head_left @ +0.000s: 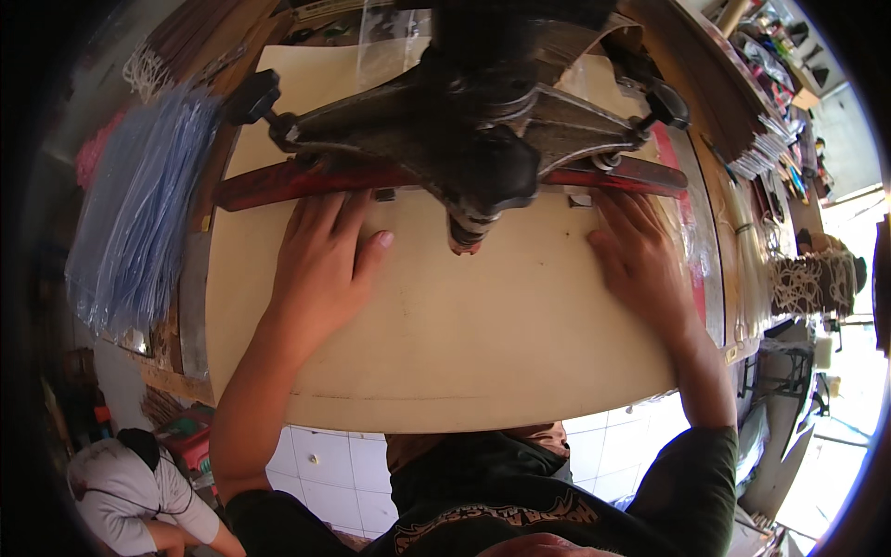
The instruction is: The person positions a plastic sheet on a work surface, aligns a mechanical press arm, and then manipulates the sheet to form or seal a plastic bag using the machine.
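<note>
Both bare hands lay flat, palms down and fingers spread, on a large cream-coloured sheet of stiff board (445, 325) that covered the worktable and curved toward the person's body. The left hand (320, 255) pressed the sheet left of centre, its fingertips reaching up to a long dark-red bar (278, 183) that ran across the board, with the thumb pointing inward; it gripped nothing. The right hand (636, 255) rested well apart on the sheet's right side, fingers likewise extended to the red bar's right stretch, open and holding nothing. Between the hands, above the bar, stood a heavy dark metal press head (464, 130) with black knobbed handles at either end, its round nose hanging just over the sheet. To the left of the board lay a bundle of pale blue plastic strips (139, 204). Along the right edge sat a wooden bench (724, 102) crowded with small tools. At the lower left another person in a white shirt (121, 497) crouched on the floor.
</note>
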